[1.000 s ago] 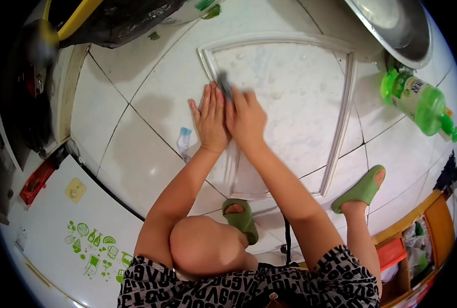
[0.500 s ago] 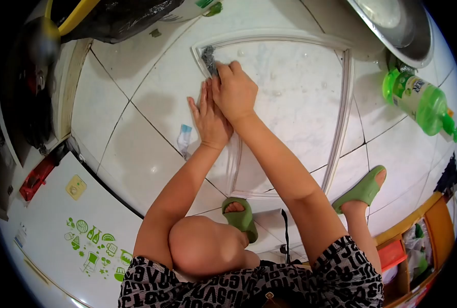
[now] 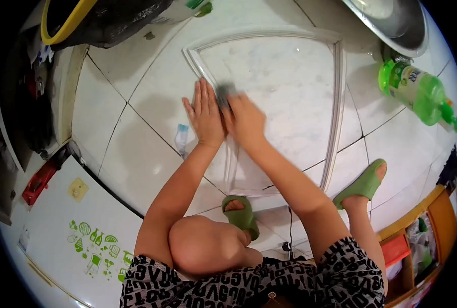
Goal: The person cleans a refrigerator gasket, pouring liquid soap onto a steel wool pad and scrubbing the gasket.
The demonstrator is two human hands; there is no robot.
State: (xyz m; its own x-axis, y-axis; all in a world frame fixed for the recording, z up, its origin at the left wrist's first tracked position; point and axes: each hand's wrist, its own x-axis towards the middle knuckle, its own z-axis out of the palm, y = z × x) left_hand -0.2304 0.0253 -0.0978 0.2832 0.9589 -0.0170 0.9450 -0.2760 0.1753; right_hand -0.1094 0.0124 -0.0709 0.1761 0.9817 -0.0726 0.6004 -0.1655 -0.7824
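Note:
A white-framed panel [image 3: 337,97] with a curved top edge lies flat on the tiled floor, its middle pale and marked with drops and smears. My left hand [image 3: 207,117] rests flat along the left rim, fingers stretched out. Beside it, my right hand [image 3: 245,119] is closed on a dark grey steel wool scrubber [image 3: 225,92], pressed at the inner side of that left rim. Motion blurs the right fingers and the scrubber. A small white and blue packet [image 3: 182,135] is on the floor left of my left hand.
At the right lies a green dish soap bottle [image 3: 418,95], near a metal basin [image 3: 415,38]. A yellow-rimmed bin [image 3: 77,23] with a black bag stands upper left. A white surface with green prints [image 3: 59,205] is lower left, an open wooden cabinet [image 3: 436,220] lower right.
My right hand has slid the steel wool down the left rim from the top left corner, toward me. My left hand stays flat on the rim; the whole view has shifted slightly.

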